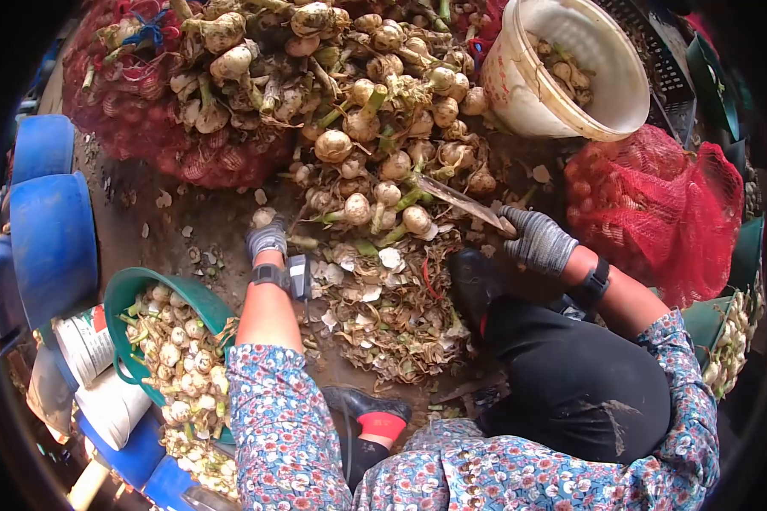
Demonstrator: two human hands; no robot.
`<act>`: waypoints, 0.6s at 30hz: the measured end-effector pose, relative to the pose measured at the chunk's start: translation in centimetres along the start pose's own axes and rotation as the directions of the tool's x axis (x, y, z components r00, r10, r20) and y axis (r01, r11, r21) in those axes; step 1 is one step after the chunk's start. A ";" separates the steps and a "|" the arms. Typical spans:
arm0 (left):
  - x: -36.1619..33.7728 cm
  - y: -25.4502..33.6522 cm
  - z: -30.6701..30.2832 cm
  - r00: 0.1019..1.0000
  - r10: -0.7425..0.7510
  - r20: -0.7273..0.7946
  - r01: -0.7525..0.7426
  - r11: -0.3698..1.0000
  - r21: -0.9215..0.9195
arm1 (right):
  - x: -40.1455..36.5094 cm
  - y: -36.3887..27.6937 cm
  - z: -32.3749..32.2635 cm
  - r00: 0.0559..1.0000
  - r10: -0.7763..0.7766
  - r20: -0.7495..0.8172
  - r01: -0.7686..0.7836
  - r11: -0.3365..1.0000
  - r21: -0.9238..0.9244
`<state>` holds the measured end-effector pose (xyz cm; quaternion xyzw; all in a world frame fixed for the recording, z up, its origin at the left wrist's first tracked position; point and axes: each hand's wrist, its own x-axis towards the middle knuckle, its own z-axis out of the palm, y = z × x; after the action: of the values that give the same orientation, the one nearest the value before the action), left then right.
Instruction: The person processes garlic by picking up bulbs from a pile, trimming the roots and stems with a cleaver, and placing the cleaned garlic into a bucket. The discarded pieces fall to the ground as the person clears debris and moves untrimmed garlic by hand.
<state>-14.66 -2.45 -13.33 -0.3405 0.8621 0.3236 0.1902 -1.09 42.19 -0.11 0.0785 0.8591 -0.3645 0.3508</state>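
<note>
My left hand (268,239), in a grey knitted glove, is closed round a garlic bulb (264,216) at the left of the scraps; its fingers hide part of the bulb. My right hand (540,242), gloved the same way, grips a knife (462,203) by its handle. The blade slants up and left, its tip over the garlic pile (383,102). That pile is of dirty bulbs with stalks and roots. Between my hands, cut stalks and dry skins form a scrap heap (392,315).
A green tub (121,298) of trimmed garlic lies tipped at left, near blue containers (53,247). Red mesh sacks (631,213) (204,157) stand at right and upper left. A white bucket (520,94) with some garlic leans at the upper right. My bent leg (579,366) is close to the scraps.
</note>
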 end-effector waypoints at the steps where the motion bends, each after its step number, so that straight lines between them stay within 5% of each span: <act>1: -1.5 0.9 -0.4 0.991 0.099 0.093 -0.091 0.992 -0.087 | 0.2 0.2 0.4 0.997 -0.072 -0.035 0.073 0.997 0.013; 2: -2.2 0.6 0.2 0.990 0.101 0.095 -0.092 0.992 -0.089 | 0.2 0.3 0.6 0.987 -0.143 -0.072 0.145 0.989 0.024; 4: -4.3 -0.5 1.6 0.903 0.426 -0.054 -0.385 0.748 -0.541 | -0.1 -2.0 0.3 0.979 -0.194 -0.062 0.192 0.981 -0.031; 6: -9.3 0.8 1.2 0.837 0.537 0.108 -0.318 0.636 -0.703 | 0.2 -4.1 0.6 0.952 -0.306 -0.018 0.302 0.946 -0.118; 8: -15.2 2.3 0.9 0.655 0.752 0.072 -0.484 0.490 -0.725 | 0.4 -6.4 1.2 0.895 -0.447 -0.002 0.441 0.883 -0.159; 10: -13.1 -1.5 1.3 0.585 0.676 0.447 -0.262 0.680 -0.685 | 0.0 -8.1 1.3 0.788 -0.615 -0.025 0.602 0.778 -0.180; 12: -12.4 -6.6 3.9 0.560 0.677 0.478 -0.537 0.736 -0.412 | -0.2 -9.6 1.1 0.805 -0.582 0.113 0.581 0.738 -0.344; 13: -18.6 -1.3 2.3 0.674 0.670 0.310 0.010 0.411 -0.912 | -0.3 -9.7 1.3 0.787 -0.611 0.088 0.597 0.716 -0.362; 14: -19.4 -0.8 2.1 0.674 0.671 0.310 0.008 0.413 -0.911 | -0.6 -9.7 1.3 0.786 -0.612 0.086 0.598 0.716 -0.360; 17: -20.1 -0.9 1.3 0.667 0.728 0.157 -0.614 0.657 -0.437 | -1.2 -9.6 1.3 0.788 -0.603 0.125 0.602 0.711 -0.363; 18: -19.7 -1.9 1.5 0.669 0.726 0.158 -0.613 0.659 -0.435 | -1.4 -9.4 1.3 0.780 -0.611 0.136 0.614 0.705 -0.354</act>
<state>0.56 6.60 -4.43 0.0355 0.8125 0.5674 0.1287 -3.08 34.66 5.55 -0.2817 0.8882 -0.2875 0.2217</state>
